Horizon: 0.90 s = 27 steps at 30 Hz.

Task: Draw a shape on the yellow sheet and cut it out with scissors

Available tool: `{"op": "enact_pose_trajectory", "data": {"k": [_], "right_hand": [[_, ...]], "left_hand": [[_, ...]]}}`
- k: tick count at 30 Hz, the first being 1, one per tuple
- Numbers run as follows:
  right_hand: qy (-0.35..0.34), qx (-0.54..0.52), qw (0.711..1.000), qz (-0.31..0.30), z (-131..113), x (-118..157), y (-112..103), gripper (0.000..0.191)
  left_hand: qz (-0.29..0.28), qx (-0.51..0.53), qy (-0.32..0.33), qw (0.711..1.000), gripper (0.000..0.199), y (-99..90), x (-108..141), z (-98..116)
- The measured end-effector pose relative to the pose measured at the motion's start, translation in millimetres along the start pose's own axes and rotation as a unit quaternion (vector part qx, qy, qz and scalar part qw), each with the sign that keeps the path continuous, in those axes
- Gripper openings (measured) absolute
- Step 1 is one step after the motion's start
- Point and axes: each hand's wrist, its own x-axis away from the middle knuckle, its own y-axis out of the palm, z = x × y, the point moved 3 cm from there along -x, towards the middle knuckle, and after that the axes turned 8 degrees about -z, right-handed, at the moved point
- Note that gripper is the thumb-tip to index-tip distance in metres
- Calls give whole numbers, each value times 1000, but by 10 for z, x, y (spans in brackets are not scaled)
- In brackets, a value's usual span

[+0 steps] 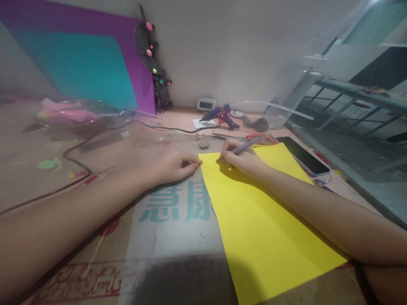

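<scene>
A yellow sheet of paper (254,220) lies at a slant on the printed cardboard in front of me. My right hand (241,159) rests on its upper part, closed around a grey pen (246,146) whose tip touches the paper near the upper left corner. At that corner my left hand (182,165) has thumb and forefinger pinched together on the sheet's left edge. Just beyond the paper's top edge sits a small round brownish object (204,144), perhaps a coin.
Behind the paper are orange-handled scissors (254,137), a blue glue gun (221,116) with its cord running left, a digital clock (206,103) and twine (256,123). A phone (303,156) lies right of the sheet. Plastic-wrapped pink material (70,112) and purple-and-turquoise boards (82,70) stand left.
</scene>
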Motion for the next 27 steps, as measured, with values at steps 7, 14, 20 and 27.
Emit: {"op": "enact_pose_trajectory", "data": {"k": [7,14,20,27], "right_hand": [[-5,27,1000,-3,-38,-12,8,9],[-14,-35,999,-22,-1,17,4,8],[-13,-59,997,-45,5,57,4,5],[-4,-69,995,-68,3,91,10,5]], "left_hand": [[-4,11,1,1000,36,-2,1,4],[-6,2,-3,1000,36,3,-2,0],[-10,6,-8,1000,35,4,-4,0],[-4,8,8,1000,35,13,-7,-4]]}}
